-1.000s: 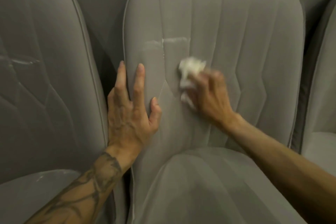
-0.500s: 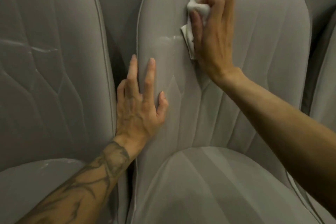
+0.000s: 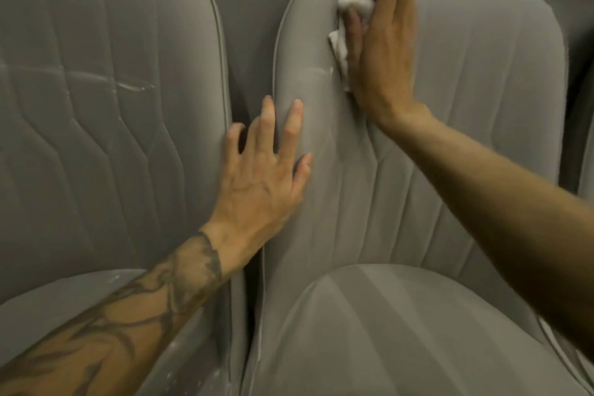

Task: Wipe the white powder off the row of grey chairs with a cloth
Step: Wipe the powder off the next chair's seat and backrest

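Observation:
The middle grey chair [image 3: 475, 112] faces me, its backrest filling the centre. My right hand [image 3: 382, 48] holds a crumpled white cloth [image 3: 355, 3] against the upper left of that backrest, near its top edge. A faint white powder streak [image 3: 316, 70] lies just left of the cloth's lower end. My left hand [image 3: 263, 170] rests with straight, spread fingers on the left edge of the same backrest. The left grey chair [image 3: 96, 106] shows white powder streaks [image 3: 131, 87] across its backrest and specks on its seat [image 3: 112, 278].
A dark gap [image 3: 249, 51] separates the left and middle chairs. The middle chair's seat cushion [image 3: 401, 337] lies below my arms. A sliver of a third chair [image 3: 586, 151] shows at the right edge. A grey wall runs behind the chair tops.
My right hand swept the cloth up from the middle of the backrest to its top edge. The left hand stayed on the backrest's left edge while the view shifted right.

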